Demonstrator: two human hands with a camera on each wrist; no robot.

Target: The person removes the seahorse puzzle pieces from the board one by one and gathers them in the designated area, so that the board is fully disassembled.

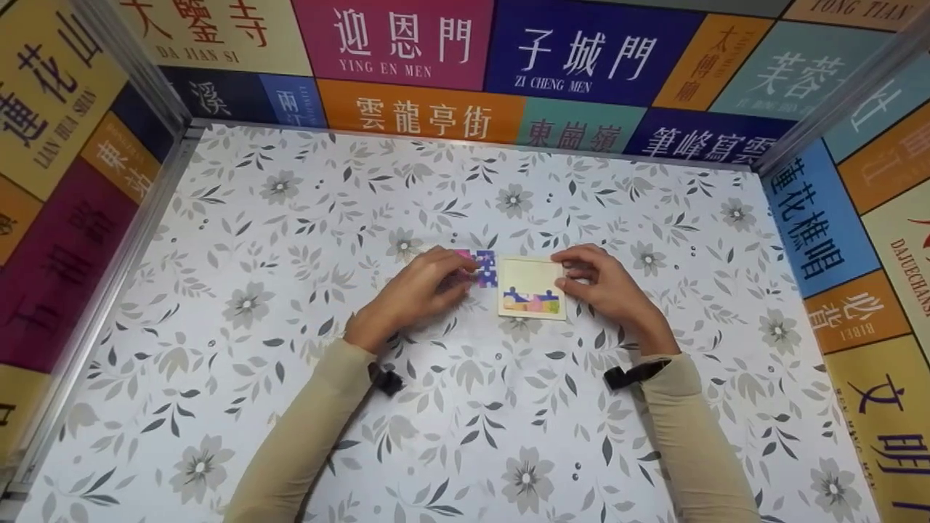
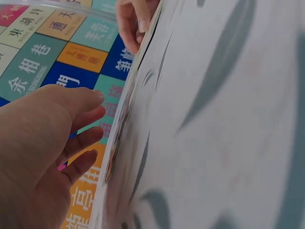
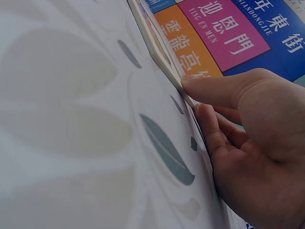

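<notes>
A small square puzzle board (image 1: pixel 534 270) with a pale frame lies at the middle of the table. Colourful joined pieces (image 1: pixel 534 302) fill its lower part, while the upper part shows bare backing. My right hand (image 1: pixel 609 282) holds the board at its upper right, thumb and index finger on the edge; the right wrist view shows the thumb (image 3: pixel 205 89) against the rim. Left of the board are purple puzzle pieces (image 1: pixel 487 269) and a pink one (image 1: pixel 463 253), partly hidden by my left hand (image 1: pixel 414 290). Its fingers are loosely bent, and nothing shows between them in the left wrist view.
A white cloth with grey leaves and flowers covers the table (image 1: pixel 349 450). Coloured panels with large Chinese lettering (image 1: pixel 421 109) wall off the back and both sides. Each wrist bears a dark strap with a small black camera (image 1: pixel 389 380).
</notes>
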